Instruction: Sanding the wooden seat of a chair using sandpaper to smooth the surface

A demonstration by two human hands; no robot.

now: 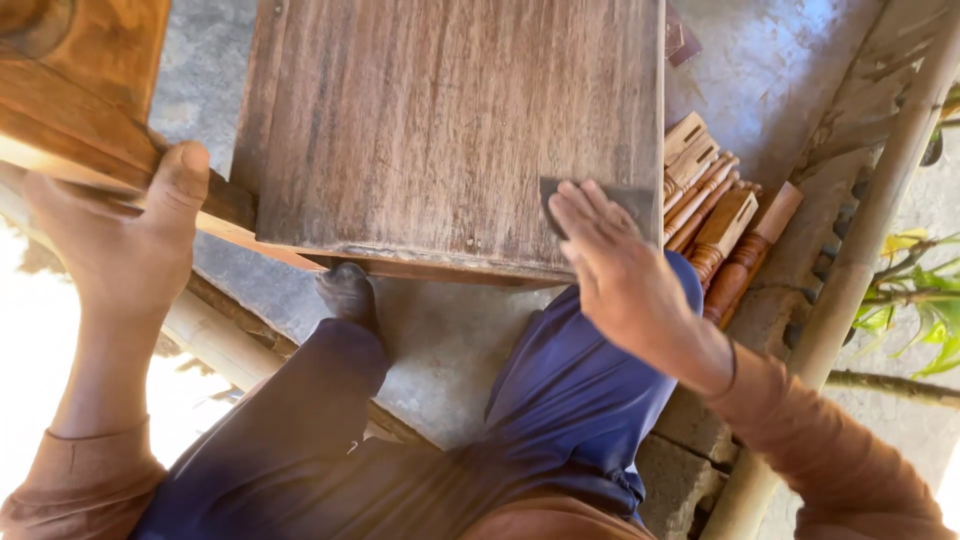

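Observation:
A wide dark wooden board (450, 120) lies flat in front of me, its near edge over my legs. My right hand (610, 260) presses a small dark sheet of sandpaper (632, 198) onto the board's near right corner, fingers flat on it. My left hand (125, 235) grips the edge of a lighter wooden frame piece (85, 95) at the left, thumb on top. My legs in blue trousers (560, 400) and one bare foot (347, 292) show below the board.
A bundle of turned reddish wooden spindles (720, 230) lies on the concrete floor (440, 340) right of the board. A bamboo pole (860, 250) runs diagonally at the right, with green leaves (925, 300) beyond. Another pole (215, 345) lies at the left.

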